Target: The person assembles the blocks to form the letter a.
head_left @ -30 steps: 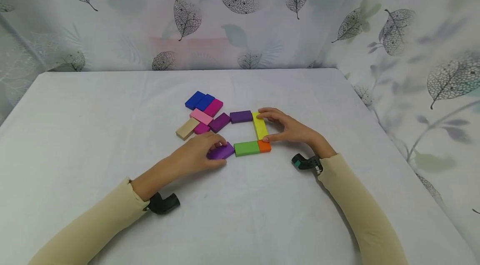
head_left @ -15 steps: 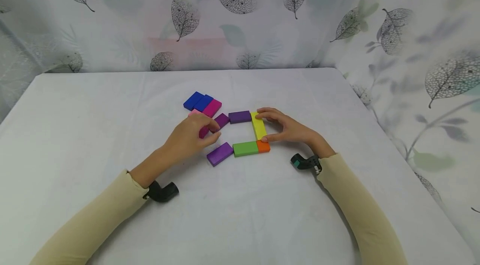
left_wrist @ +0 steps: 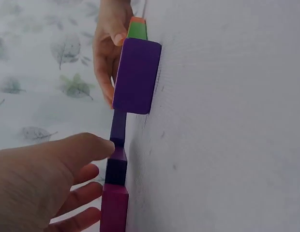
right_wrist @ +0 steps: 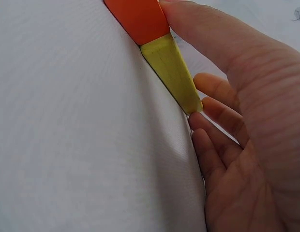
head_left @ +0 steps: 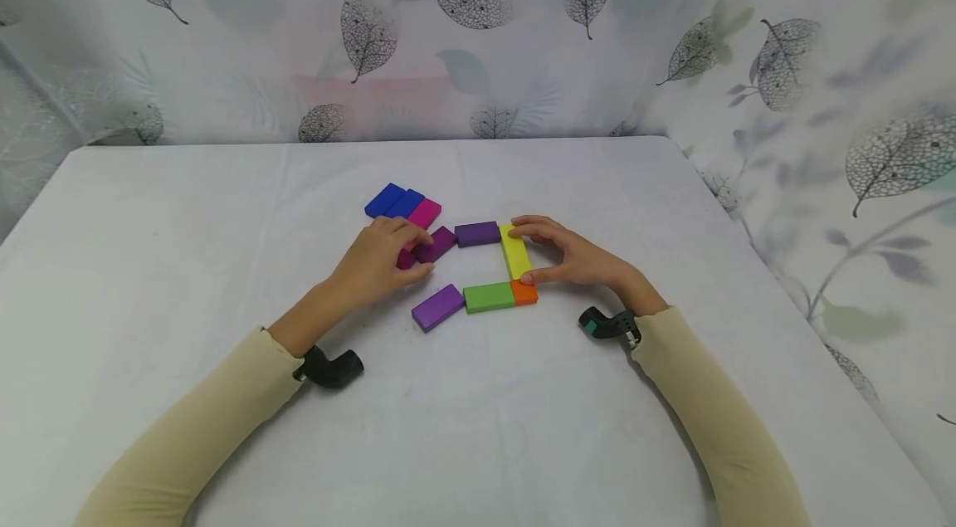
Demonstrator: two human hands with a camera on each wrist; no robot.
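Observation:
In the head view, my left hand (head_left: 366,255) is over a group of blocks with fingers loosely bent, fingertips close over a plum block (head_left: 437,245). A magenta block (head_left: 406,260) peeks out from under the palm; pink and tan blocks are hidden there. The left wrist view shows the thumb (left_wrist: 87,146) apart from the other fingers, its tip overlapping the row of blocks. My right hand (head_left: 575,255) touches a standing-out yellow block (head_left: 518,257) with its fingertips, and its thumb rests at an orange block (head_left: 525,293). The right wrist view shows that thumb (right_wrist: 198,21) on the orange edge.
A green block (head_left: 489,297) adjoins the orange one, and a violet block (head_left: 438,308) slants from its left end. A dark purple block (head_left: 478,234) links plum and yellow. Two blue blocks (head_left: 384,199) and another magenta block (head_left: 426,212) lie behind my left hand on the white-covered table (head_left: 478,427).
My left hand has let go of the violet block and moved up and left over the pink and tan blocks, covering them. The violet block now slants more steeply. My right hand stays put.

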